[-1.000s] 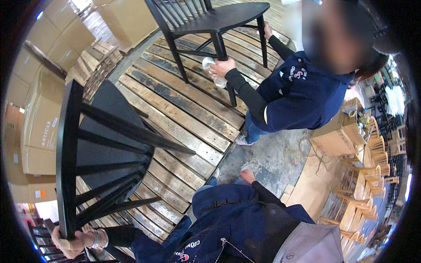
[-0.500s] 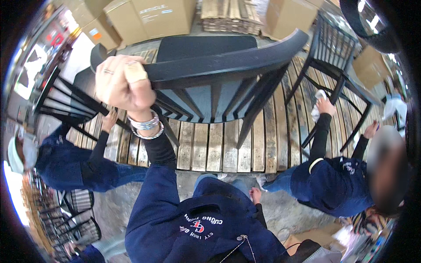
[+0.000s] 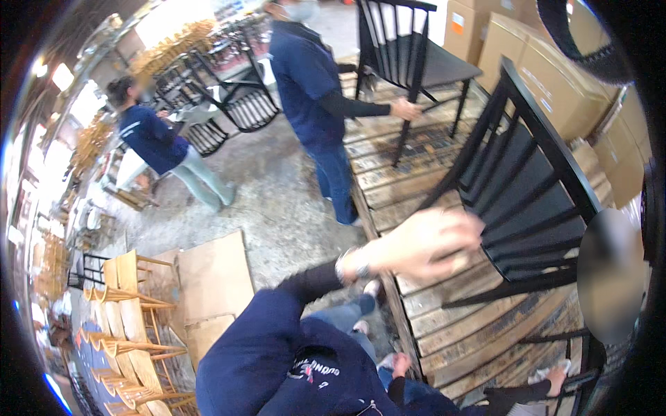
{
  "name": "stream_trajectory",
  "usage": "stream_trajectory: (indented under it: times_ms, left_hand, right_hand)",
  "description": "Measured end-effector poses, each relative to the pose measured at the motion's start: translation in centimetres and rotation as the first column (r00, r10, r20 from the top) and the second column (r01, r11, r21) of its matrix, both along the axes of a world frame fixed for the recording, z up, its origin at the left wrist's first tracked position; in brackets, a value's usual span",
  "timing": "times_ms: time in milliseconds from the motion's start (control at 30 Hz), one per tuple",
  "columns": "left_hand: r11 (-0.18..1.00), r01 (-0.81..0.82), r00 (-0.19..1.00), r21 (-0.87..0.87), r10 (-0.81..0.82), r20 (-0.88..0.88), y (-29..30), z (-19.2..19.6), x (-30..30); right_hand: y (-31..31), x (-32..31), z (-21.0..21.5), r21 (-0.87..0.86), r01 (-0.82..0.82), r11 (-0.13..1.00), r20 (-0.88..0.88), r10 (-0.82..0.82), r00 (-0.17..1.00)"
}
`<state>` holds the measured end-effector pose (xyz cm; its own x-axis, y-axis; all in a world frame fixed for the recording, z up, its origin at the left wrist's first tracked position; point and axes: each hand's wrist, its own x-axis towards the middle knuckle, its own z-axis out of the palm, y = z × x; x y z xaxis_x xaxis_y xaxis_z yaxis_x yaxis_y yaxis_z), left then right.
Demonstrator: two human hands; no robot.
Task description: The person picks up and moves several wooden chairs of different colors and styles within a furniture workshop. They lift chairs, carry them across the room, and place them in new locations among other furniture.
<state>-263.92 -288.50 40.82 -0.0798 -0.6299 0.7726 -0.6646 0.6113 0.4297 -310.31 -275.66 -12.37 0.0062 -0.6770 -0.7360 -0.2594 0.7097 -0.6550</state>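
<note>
My left hand (image 3: 424, 243), a bracelet at its wrist, reaches over the slatted wooden platform. Its fingers are bent and smeared by motion, so I cannot tell whether they hold anything. Just beyond them stands a black spindle-back chair (image 3: 517, 194), its curved top rail toward the boxes and its dark seat visible through the spindles. Whether the hand touches the chair is unclear. Low beside my body hangs my right hand (image 3: 399, 363), small in view, with curled fingers; what they hold, if anything, is hidden.
The slatted platform (image 3: 444, 305) carries another black chair (image 3: 423, 62), gripped by a co-worker (image 3: 305, 97) by a leg. At lower right a co-worker's hand (image 3: 556, 380) has a white cloth. Cardboard boxes (image 3: 555, 83) stand behind; light wooden chairs (image 3: 132, 333) are at left.
My view has swung left, bringing the floor and another worker into sight. My left hand has come off the chair's top rail, which it gripped before.
</note>
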Motion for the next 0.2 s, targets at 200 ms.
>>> stream_trajectory:
  times_ms: [200]
  left_hand:
    - [0.863,-0.409,0.868,0.297,0.468,-0.165,21.8,-1.8,6.3]
  right_hand:
    - [-4.3,6.1,-3.1,0.338,-0.501,0.797,0.029,0.523,0.852]
